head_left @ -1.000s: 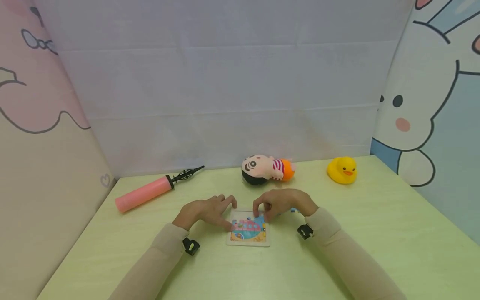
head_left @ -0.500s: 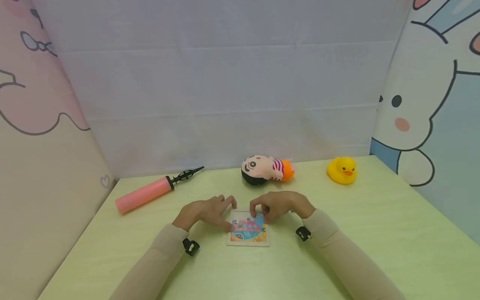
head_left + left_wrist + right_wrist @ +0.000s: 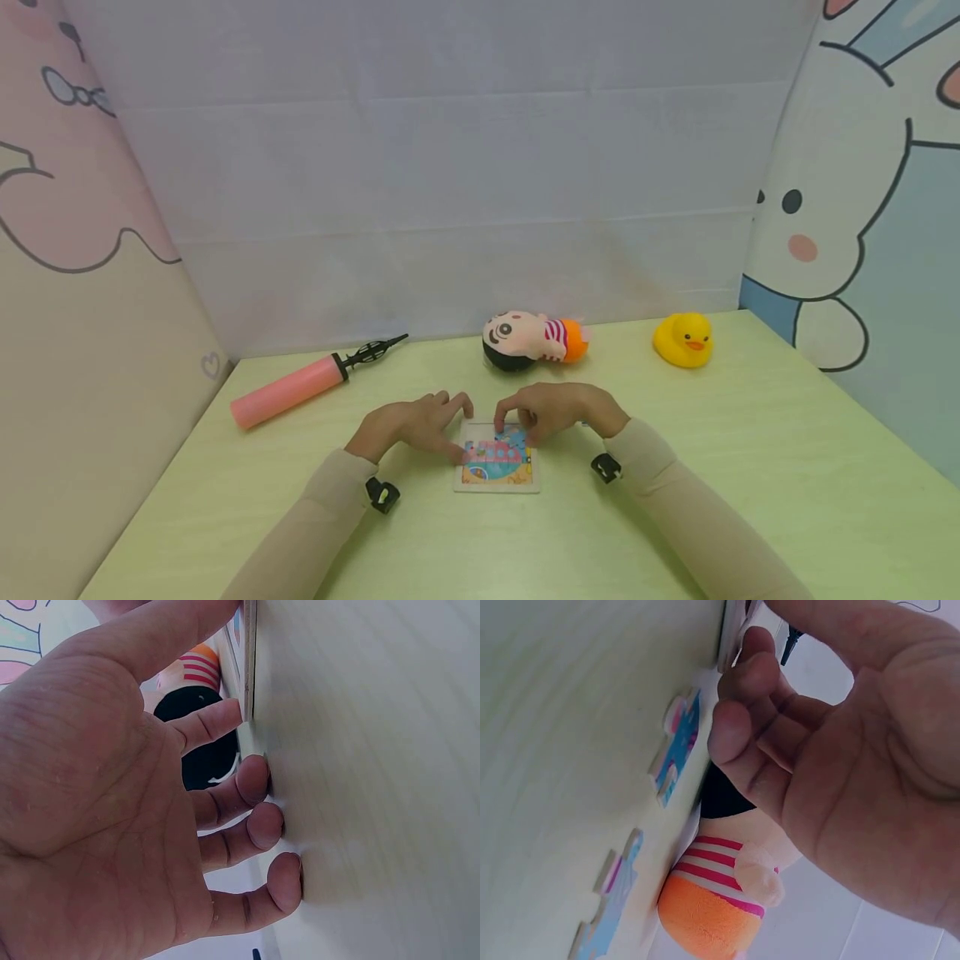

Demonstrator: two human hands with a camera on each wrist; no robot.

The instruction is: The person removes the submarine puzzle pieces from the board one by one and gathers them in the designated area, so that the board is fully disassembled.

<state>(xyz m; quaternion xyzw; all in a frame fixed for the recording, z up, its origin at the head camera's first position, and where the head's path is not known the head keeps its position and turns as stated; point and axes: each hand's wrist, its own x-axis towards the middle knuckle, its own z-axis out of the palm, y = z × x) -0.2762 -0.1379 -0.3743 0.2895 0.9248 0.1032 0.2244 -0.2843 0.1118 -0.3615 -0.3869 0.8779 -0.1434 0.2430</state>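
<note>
Right hand (image 3: 558, 410) fingers curled, tips on puzzle (image 3: 497, 462) far edge; left hand (image 3: 414, 423) fingers spread, bracing its left edge.

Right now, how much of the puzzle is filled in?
Most of the square wooden picture puzzle looks filled. The left hand steadies its left edge while the right hand works at its far edge. Two loose blue-and-pink puzzle pieces lie on the pale green table, unplaced.

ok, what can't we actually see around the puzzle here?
- Far part of the puzzle board: head view, covered by the right hand.
- Loose puzzle pieces: head view, behind the right hand.
- Puzzle picture: wrist views show the board edge-on.
- Left hand thumb contact: too small in the head view.
</note>
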